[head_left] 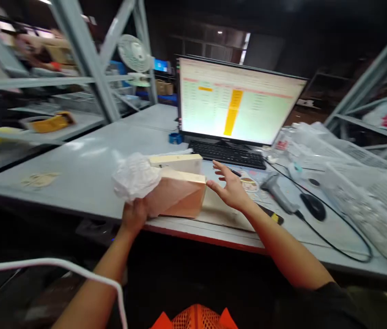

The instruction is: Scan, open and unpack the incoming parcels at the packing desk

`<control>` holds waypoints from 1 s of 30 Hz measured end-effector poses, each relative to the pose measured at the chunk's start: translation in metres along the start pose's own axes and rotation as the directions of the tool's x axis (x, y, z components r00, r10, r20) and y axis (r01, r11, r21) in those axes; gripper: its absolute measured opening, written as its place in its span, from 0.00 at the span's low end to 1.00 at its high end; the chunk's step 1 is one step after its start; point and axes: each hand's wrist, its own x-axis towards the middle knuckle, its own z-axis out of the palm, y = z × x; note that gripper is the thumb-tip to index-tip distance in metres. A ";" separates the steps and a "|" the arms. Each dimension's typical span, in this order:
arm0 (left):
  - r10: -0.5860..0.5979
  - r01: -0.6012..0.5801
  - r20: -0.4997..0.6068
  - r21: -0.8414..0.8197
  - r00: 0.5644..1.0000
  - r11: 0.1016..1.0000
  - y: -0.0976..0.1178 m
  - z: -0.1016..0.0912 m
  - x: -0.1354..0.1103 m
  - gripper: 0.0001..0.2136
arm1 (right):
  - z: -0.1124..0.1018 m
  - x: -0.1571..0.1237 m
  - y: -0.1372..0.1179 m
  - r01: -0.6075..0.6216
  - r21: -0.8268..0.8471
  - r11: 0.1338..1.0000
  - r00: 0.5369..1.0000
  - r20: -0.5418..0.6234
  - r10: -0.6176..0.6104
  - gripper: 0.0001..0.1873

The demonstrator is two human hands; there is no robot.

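My left hand (134, 214) grips a crumpled white plastic wrap (135, 177) at the near left corner of an open cardboard box (180, 194) that sits near the table's front edge. The box's lid flap (176, 162) stands up behind it. My right hand (229, 186) hovers just right of the box with its fingers spread, holding nothing. Its fingertips are close to the box's right side.
A lit monitor (236, 103) and black keyboard (229, 154) stand behind the box. A barcode scanner (277, 189), a black mouse (312, 205) with cable, and plastic baskets (368, 201) lie to the right. Metal shelving (84, 50) and a fan (133, 55) stand at left.
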 end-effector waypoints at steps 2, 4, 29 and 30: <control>-0.096 0.096 -0.114 -0.001 0.989 0.995 -0.003 0.000 0.003 0.38 | 0.028 0.006 0.005 -0.048 0.115 0.992 0.995 0.098 0.037 0.51; -0.165 0.163 -0.156 -0.021 0.974 0.986 0.000 0.005 0.005 0.37 | 0.041 0.002 0.008 -0.070 0.212 0.975 0.988 0.153 0.037 0.51; -0.269 0.085 -0.338 -0.472 0.902 0.878 -0.006 0.027 0.042 0.16 | 0.055 0.010 0.060 -0.274 0.263 0.925 0.955 -0.040 0.294 0.34; -0.242 0.027 -0.411 -0.466 0.879 0.885 -0.005 0.015 0.053 0.14 | 0.054 0.009 0.060 -0.302 0.231 0.925 0.945 -0.051 0.322 0.32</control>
